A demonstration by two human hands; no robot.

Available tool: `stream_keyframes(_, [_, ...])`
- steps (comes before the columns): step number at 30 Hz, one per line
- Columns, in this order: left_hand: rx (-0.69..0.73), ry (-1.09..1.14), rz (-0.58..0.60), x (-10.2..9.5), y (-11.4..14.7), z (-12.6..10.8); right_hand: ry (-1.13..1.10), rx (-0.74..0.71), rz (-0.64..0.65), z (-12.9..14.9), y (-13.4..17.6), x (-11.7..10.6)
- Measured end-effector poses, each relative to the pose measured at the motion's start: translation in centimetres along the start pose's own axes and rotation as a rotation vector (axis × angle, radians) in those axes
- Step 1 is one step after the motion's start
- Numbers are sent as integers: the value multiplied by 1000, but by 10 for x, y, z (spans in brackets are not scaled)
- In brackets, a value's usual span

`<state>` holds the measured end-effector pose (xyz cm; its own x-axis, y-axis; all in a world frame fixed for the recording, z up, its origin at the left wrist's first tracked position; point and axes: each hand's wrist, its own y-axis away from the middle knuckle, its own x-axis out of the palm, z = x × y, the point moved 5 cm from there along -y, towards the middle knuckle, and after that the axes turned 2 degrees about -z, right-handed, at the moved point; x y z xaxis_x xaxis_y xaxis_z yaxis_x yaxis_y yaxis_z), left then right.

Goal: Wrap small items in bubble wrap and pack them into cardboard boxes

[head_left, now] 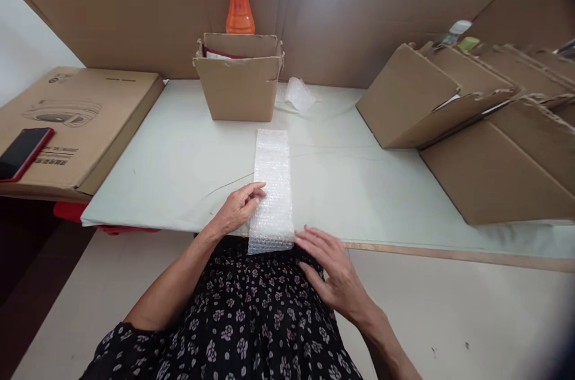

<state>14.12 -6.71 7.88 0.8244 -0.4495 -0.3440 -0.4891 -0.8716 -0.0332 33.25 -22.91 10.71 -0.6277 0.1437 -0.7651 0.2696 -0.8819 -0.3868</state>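
Note:
A long strip of bubble wrap [273, 176] lies on the pale tabletop in front of me, its near end hanging over the front edge. My left hand [238, 209] rests at the strip's left edge, fingertips loosely bent over it and thumb apart from the index finger. To the right of the near end is my right hand [330, 269], open, with fingers stretched and thumb spread. Its fingertips are close to the strip's right edge; whether they touch it I cannot tell.
Behind the strip stands an open cardboard box [240, 89], with an orange bottle [239, 8] behind it. A crumpled bubble wrap piece [300, 95] lies beside it. Several cardboard boxes [408, 101] fill the right side. At left, a phone [24, 152] rests on a flat carton [103, 128].

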Motion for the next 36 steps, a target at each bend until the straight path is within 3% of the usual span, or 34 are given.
stream_keyframes(4, [-9, 21, -15, 1, 1, 0, 367, -80, 13, -10, -4, 16])
stream_keyframes(8, [7, 25, -28, 2, 1, 0, 268, -134, -165, -4, -22, 25])
stream_keyframes(11, [-9, 76, -27, 0, 2, -1, 176, -13, -322, -12, -39, 23])
stream_keyframes(15, [-15, 173, -259, -14, 12, -5, 240, 194, -378, -37, -62, 26])
stream_keyframes(18, [156, -44, -383, -15, 23, -21, 355, 261, -358, -50, -74, 30])
stream_keyframes(22, [396, -370, -217, 3, 28, -40, 401, 278, -359, -50, -71, 23])
stream_keyframes(25, [422, -514, -102, 13, 24, -39, 271, 160, -242, -40, -68, 18])
stream_keyframes(27, [416, -571, -98, 14, 20, -36, 202, 67, -116, -34, -69, 19])
stream_keyframes(29, [416, -565, -123, 12, 17, -35, 163, 27, -68, -33, -73, 20])
stream_keyframes(33, [388, -470, -147, 5, 6, -34, 80, 134, -159, -40, -86, 12])
stream_keyframes(36, [321, -545, -159, 2, -11, -29, 146, 168, -220, -41, -93, 5])
